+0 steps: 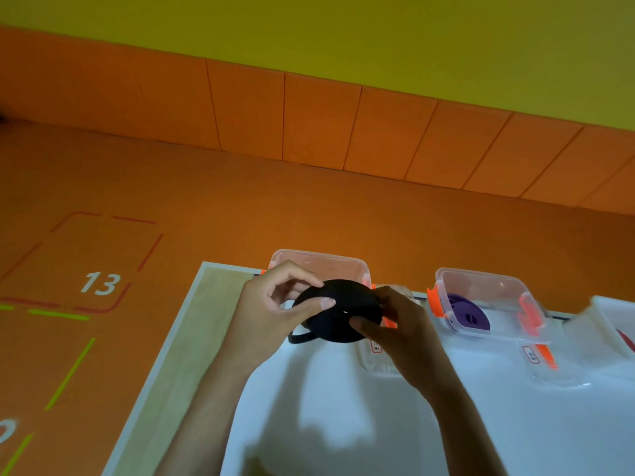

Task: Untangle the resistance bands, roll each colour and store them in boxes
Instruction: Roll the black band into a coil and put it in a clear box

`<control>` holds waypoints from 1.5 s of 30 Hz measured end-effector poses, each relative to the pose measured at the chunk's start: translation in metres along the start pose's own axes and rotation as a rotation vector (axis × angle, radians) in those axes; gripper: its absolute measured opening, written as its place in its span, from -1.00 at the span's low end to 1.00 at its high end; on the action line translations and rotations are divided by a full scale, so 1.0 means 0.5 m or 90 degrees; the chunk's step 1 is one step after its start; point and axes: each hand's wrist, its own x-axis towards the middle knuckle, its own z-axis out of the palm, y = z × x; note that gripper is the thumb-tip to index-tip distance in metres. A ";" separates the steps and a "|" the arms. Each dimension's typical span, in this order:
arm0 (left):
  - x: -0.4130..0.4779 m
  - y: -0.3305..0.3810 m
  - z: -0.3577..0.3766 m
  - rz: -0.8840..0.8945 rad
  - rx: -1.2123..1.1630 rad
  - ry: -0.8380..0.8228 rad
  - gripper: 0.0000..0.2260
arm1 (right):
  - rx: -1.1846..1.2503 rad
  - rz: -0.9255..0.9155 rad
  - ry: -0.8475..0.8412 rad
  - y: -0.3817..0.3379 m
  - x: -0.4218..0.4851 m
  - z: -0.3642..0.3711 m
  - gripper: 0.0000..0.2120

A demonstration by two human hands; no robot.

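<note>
Black roll (338, 312) (tail dangling) held between left hand (271, 305) and right hand (403, 326)

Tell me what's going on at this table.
A person grips a nearly rolled black resistance band between left hand and right hand above the white table. A short tail hangs loose. Behind it sits a clear plastic box with orange clips; the similar box to its right already holds a rolled purple band.
</note>
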 end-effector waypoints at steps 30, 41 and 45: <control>0.027 -0.032 0.080 0.058 0.060 -0.094 -0.69 | 0.212 0.085 0.036 0.063 0.010 -0.081 -0.70; -0.007 -0.028 0.196 0.053 0.055 -0.095 -0.92 | 0.322 0.102 0.000 0.087 -0.044 -0.168 -0.79; -0.033 -0.019 0.228 0.049 0.063 -0.170 -0.72 | 0.387 0.077 0.009 0.106 -0.083 -0.221 -0.71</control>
